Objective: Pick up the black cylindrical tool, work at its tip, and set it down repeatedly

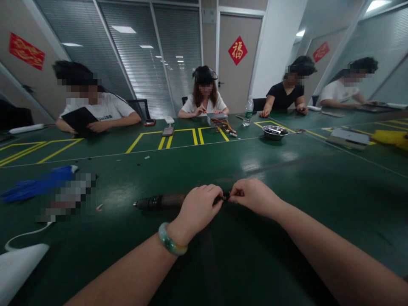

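Note:
A dark, cylindrical tool like an electric screwdriver [164, 201] lies on the green table [127, 255], its narrow metal tip pointing left. My left hand [199, 208], with a green bangle [170, 239] at the wrist, is closed around the tool's right end. Just beside it, my right hand [251, 196] is closed in a pinch at that same end. Between the fingertips shows a small dark piece with a brassy glint [225, 196]; its kind is too small to make out.
Left lie a blue glove [38, 185], a blurred-out flat object [72, 197] and a white cable [27, 234]. Across the table are a metal bowl [275, 132], a water bottle [248, 111] and a metal box with wires [219, 120]. Several people sit on the far side.

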Action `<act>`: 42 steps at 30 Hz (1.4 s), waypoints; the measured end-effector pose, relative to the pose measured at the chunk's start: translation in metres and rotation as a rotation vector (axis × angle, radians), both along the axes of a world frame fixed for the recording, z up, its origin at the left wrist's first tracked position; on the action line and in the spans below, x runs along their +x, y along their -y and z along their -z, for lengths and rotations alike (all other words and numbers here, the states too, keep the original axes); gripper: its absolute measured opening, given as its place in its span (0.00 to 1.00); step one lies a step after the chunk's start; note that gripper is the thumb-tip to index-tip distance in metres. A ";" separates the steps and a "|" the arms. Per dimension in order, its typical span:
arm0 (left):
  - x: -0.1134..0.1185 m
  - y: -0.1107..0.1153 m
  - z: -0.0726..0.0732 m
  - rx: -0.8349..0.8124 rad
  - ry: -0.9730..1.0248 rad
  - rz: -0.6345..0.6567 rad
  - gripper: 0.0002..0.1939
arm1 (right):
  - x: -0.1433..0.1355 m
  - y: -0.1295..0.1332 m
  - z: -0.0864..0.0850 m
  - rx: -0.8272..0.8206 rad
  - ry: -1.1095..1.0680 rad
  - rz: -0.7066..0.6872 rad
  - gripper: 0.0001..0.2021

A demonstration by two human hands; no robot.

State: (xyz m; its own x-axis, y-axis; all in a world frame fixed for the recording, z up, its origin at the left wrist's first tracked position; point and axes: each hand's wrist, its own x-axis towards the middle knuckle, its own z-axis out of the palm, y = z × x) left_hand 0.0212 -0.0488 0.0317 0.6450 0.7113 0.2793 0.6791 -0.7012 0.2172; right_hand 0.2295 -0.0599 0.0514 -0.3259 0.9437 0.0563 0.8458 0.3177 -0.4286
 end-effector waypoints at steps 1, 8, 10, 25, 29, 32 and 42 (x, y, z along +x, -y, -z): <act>0.000 0.000 0.000 0.003 0.002 0.002 0.05 | 0.000 0.000 0.000 -0.010 -0.009 0.004 0.06; -0.002 0.000 0.000 0.011 -0.007 0.011 0.05 | -0.001 -0.001 0.000 -0.048 -0.007 0.042 0.07; -0.003 0.000 0.001 0.017 -0.002 0.011 0.05 | -0.002 -0.001 0.001 -0.043 -0.002 0.048 0.07; -0.003 -0.001 0.006 0.018 0.031 -0.002 0.05 | -0.007 0.000 0.014 0.248 0.150 -0.092 0.06; -0.004 -0.001 0.007 0.029 0.046 -0.002 0.05 | -0.007 0.000 0.015 0.278 0.216 -0.148 0.08; -0.003 -0.001 0.007 0.045 0.046 0.000 0.06 | -0.008 -0.001 0.016 0.302 0.260 -0.181 0.10; -0.006 0.002 0.004 0.068 0.053 0.019 0.11 | -0.013 -0.004 0.022 0.279 0.343 -0.187 0.09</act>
